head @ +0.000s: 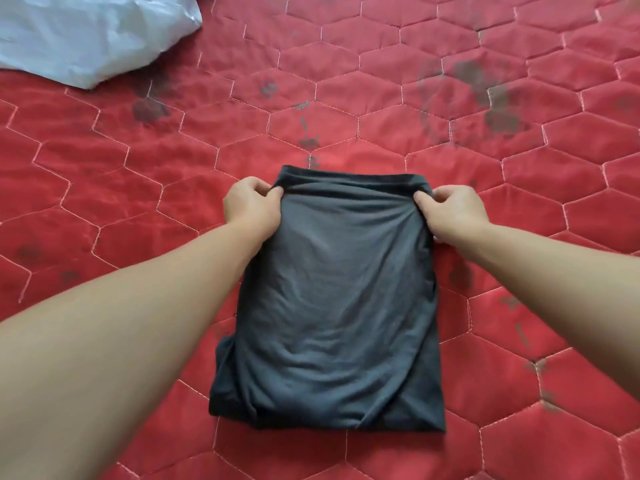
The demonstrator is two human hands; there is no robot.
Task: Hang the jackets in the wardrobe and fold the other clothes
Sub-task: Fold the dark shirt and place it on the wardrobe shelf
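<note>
Dark grey jersey garment lies folded to a rectangle mid red quilted mattress. Left hand and right hand pinch its far corners. Probably one fold left; no jackets visible.

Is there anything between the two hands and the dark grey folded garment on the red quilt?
Nothing visible. The left hand and right hand already pinch the far corners of the dark grey folded garment.

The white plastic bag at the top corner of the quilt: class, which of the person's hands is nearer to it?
Left. The left hand grips the dark garment's far left corner, on the white bag's side; the right hand grips the opposite corner, farther away.
</note>
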